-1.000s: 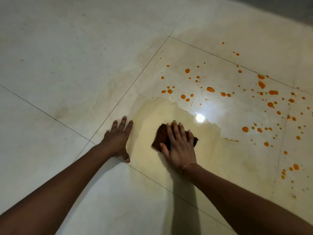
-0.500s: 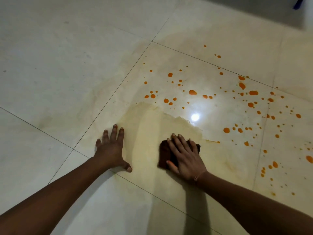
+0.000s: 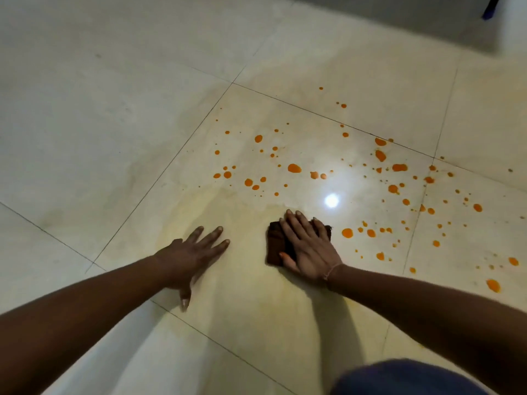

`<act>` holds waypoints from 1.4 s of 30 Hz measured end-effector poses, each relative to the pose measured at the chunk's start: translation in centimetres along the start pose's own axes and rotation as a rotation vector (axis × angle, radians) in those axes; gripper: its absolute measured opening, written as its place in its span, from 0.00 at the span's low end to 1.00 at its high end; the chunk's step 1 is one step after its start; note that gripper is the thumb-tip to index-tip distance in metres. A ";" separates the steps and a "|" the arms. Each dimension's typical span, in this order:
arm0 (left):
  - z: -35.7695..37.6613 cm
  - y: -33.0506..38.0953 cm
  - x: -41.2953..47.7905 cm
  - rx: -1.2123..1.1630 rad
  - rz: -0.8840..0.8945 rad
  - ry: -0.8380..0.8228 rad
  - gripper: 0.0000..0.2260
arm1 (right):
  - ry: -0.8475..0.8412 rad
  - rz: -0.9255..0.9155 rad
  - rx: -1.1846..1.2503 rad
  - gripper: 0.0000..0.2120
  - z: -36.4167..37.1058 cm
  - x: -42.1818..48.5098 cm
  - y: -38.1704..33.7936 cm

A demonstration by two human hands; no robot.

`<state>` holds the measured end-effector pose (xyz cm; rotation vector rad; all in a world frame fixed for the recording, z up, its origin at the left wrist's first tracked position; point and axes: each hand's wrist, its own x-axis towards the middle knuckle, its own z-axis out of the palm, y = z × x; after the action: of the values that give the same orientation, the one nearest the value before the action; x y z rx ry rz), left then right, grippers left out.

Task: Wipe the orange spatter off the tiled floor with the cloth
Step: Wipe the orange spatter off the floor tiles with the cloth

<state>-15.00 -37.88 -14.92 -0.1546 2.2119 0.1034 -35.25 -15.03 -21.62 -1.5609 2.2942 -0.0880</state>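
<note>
A dark brown folded cloth [image 3: 276, 246] lies flat on the cream tiled floor [image 3: 114, 124]. My right hand [image 3: 309, 248] presses on it with straight, spread fingers and covers most of it. My left hand [image 3: 189, 256] rests flat on the floor to the left of the cloth, fingers spread. Orange spatter [image 3: 294, 168] dots the tile beyond and to the right of the cloth, the nearest large drop [image 3: 347, 232] just right of it. A yellowish wet smear [image 3: 256, 295] spreads around and in front of both hands.
A bright lamp reflection [image 3: 331, 200] shines on the tile just beyond the cloth. Dark grout lines [image 3: 159, 175] cross the floor. A blue garment [image 3: 407, 377] fills the bottom right corner. A dark blue object [image 3: 489, 8] sits at the top right edge.
The view has shifted, so the spatter sits lower and further right. My left hand has moved right, onto the wet smear and closer to the cloth. My right hand keeps pressing the cloth.
</note>
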 end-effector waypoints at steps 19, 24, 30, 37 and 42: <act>-11.6 -3.5 5.1 0.172 0.060 0.112 0.57 | 0.121 0.306 0.024 0.50 -1.6 2.6 3.9; -10.5 -9.8 6.9 0.078 0.014 0.248 0.59 | 0.174 0.472 0.011 0.47 -5.4 13.1 6.2; -9.8 -14.6 8.3 -0.109 -0.067 0.321 0.66 | -0.017 -0.162 -0.091 0.45 -3.3 9.5 2.1; -11.4 -19.7 10.0 -0.177 -0.175 0.182 0.70 | 0.202 0.471 0.159 0.42 -4.8 19.5 -2.2; -11.4 -19.9 10.7 -0.235 -0.161 0.142 0.72 | 0.112 0.097 0.013 0.41 -2.4 12.7 -2.8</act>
<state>-27.38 -59.82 -17.01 -0.4828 2.3141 0.2706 -37.70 -27.99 -21.97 -1.4699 2.4463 -0.1683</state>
